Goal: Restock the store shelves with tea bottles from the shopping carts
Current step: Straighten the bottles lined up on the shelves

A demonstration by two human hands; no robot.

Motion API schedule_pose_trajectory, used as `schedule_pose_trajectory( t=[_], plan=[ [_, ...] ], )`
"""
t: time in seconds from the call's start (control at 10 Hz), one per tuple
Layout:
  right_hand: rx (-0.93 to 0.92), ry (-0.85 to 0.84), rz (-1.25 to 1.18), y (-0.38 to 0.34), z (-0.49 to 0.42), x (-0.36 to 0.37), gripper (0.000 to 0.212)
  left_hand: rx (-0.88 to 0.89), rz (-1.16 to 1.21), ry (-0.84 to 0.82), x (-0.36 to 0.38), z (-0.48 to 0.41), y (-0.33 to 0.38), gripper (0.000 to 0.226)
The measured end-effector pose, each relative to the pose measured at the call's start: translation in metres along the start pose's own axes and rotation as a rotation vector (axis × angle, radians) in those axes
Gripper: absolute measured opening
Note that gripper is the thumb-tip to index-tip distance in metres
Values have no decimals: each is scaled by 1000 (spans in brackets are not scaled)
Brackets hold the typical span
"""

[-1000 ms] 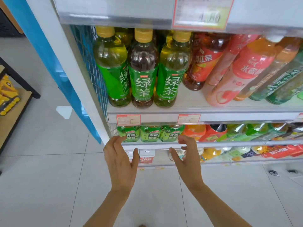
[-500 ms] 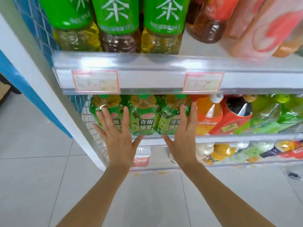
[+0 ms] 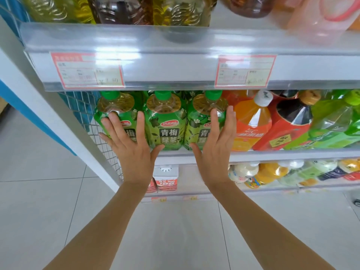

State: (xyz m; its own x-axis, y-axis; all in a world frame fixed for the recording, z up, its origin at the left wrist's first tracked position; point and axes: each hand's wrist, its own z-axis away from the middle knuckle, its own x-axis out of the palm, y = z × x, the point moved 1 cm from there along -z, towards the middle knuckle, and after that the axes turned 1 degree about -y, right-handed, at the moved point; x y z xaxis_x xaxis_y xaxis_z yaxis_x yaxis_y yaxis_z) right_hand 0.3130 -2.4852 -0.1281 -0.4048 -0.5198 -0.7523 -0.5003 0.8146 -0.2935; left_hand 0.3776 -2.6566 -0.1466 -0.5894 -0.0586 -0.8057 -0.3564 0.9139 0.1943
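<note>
On the middle shelf [image 3: 272, 154], three green tea bottles [image 3: 165, 121], left hand [image 3: 128, 145] and right hand [image 3: 216, 141] flat against them, each grip spread, grasping nothing

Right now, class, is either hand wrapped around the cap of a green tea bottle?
No: the left hand and right hand lie flat and open against the labels of the green tea bottles, below the caps.

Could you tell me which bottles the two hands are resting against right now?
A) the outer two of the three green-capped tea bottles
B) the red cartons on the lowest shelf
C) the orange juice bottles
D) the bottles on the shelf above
A: the left hand lies flat on the leftmost green tea bottle and the right hand on the third green tea bottle.
</note>
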Motion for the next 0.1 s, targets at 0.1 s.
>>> schedule_pose_trajectory(
  t=[0.1],
  plan=[
    [15, -65, -20, -2, 3, -9, 104, -32, -31, -64, -13, 6, 7, 105]
  ],
)
